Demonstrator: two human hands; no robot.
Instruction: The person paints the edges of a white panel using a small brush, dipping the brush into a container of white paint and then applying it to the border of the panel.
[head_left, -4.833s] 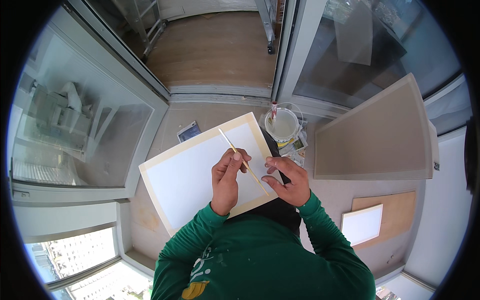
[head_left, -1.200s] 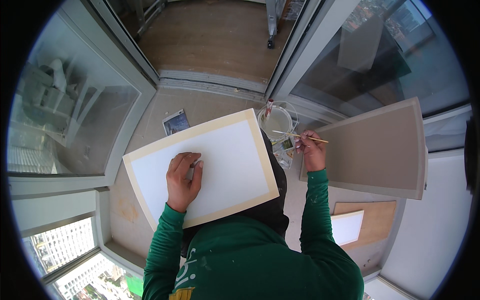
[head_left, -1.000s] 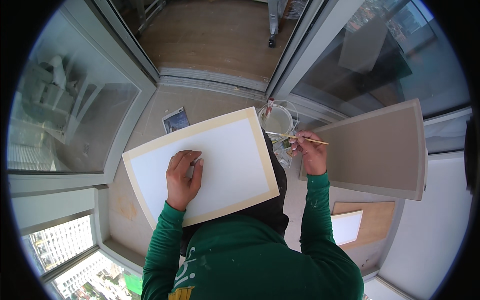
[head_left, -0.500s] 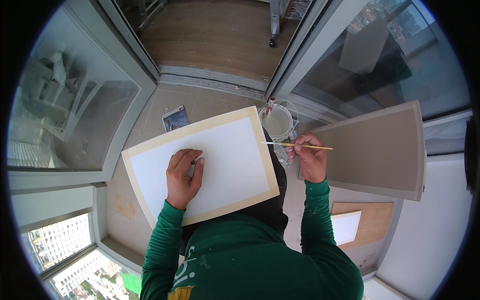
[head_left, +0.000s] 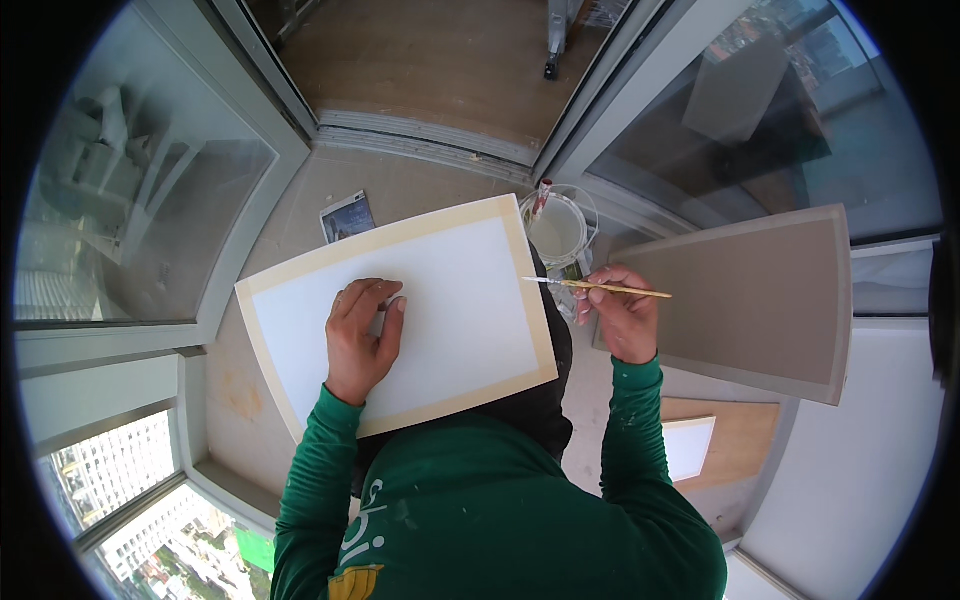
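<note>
Ideally, the right hand (head_left: 628,315) lightly guides its pinched slim paintbrush (head_left: 574,284) at the right border of the cream-edged white panel (head_left: 455,310) on the lap (head_left: 535,410), while the half-curled left hand (head_left: 362,338), its hold unclear, steadies it.

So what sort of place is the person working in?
Probably a small balcony or enclosed terrace, likely several floors up: a grey-framed glass door stands by a threshold leading to a wood-look floor, and windows show a tall pale building outside.
</note>
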